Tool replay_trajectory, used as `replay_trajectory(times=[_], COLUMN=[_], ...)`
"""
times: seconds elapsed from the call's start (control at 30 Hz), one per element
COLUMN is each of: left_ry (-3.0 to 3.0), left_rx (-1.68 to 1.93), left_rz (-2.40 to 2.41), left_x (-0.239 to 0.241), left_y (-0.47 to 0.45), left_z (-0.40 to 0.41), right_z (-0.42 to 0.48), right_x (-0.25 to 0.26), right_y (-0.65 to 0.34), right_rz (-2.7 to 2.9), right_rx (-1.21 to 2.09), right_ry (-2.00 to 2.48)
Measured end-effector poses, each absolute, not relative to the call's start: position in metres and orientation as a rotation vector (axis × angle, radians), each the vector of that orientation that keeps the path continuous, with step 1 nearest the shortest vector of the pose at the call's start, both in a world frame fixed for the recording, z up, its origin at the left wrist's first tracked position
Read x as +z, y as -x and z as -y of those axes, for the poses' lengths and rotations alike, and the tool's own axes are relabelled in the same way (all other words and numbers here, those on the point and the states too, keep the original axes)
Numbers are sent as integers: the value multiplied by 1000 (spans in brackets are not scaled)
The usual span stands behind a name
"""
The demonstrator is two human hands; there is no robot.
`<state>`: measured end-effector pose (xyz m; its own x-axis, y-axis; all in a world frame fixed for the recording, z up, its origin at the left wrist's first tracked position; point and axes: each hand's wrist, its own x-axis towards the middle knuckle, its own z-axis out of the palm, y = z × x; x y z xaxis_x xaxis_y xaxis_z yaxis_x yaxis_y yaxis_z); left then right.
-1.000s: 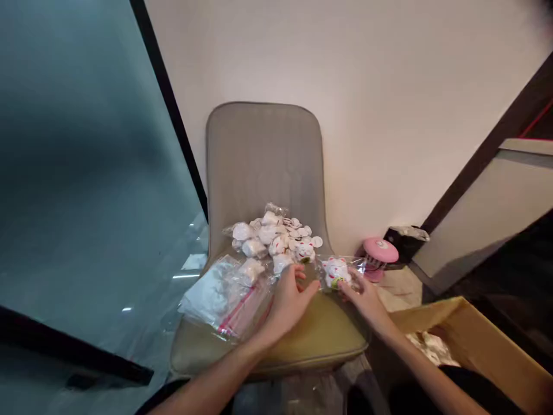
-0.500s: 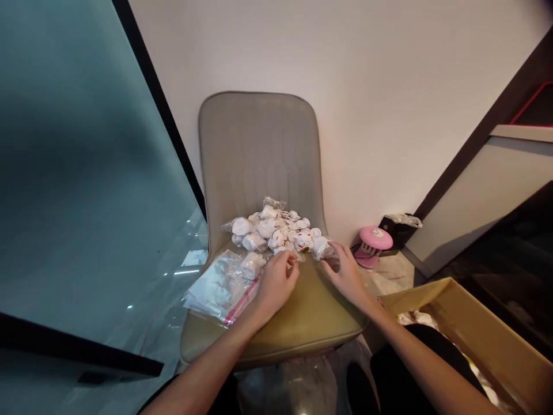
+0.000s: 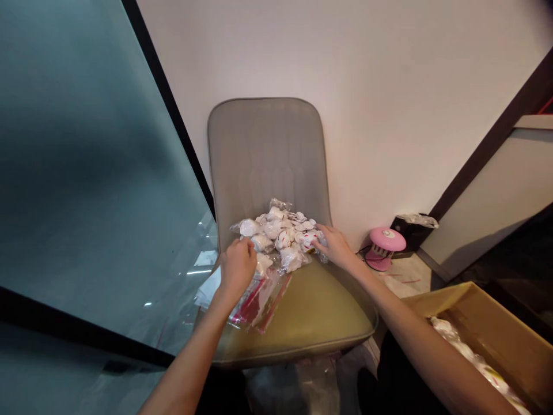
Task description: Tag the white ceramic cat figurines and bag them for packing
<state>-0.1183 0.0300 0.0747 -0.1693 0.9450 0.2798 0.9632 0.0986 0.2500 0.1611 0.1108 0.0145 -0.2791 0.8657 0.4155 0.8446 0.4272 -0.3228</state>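
On the seat of a grey-beige chair (image 3: 302, 323) lies a heap of small white pieces in clear wrapping (image 3: 273, 229), with white discs (image 3: 301, 218) among them. My left hand (image 3: 238, 265) is closed in a pinch above flat clear plastic bags with pink strips (image 3: 259, 300); what its fingers hold is hidden. My right hand (image 3: 336, 246) reaches the heap's right side. Its thumb and fingers are around a white figurine with red marks (image 3: 308, 240), partly covering it. A clear-wrapped white piece (image 3: 290, 259) sits at the heap's front, between the hands.
At the right, an open cardboard box (image 3: 488, 334) holds more white wrapped pieces. A pink mushroom-shaped device (image 3: 386, 245) and a black box (image 3: 412, 233) stand on the floor by the wall. A glass panel with a black frame (image 3: 173, 115) rises at the left.
My left hand has moved left, from the heap's front to over the bags. A wrapped piece now sits at the heap's front. My right hand has shifted onto the red-marked figurine.
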Motion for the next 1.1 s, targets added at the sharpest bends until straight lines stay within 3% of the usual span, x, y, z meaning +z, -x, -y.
replay_trajectory(times=[0.27, 0.4, 0.8, 1.1], left_ry=[2158, 2062, 2060, 2090], left_rx=[172, 319, 51, -113], left_rz=[2414, 2408, 2377, 2443], left_x=[61, 46, 38, 34], left_y=[77, 81, 106, 116], left_z=[38, 42, 34, 27], right_z=[-107, -105, -82, -32], right_x=[12, 9, 25, 23], right_y=[-136, -133, -143, -133], right_rz=[2194, 2194, 1671, 1441], right_rx=[-15, -34, 169, 514], right_ry=[1687, 1667, 1165, 1229])
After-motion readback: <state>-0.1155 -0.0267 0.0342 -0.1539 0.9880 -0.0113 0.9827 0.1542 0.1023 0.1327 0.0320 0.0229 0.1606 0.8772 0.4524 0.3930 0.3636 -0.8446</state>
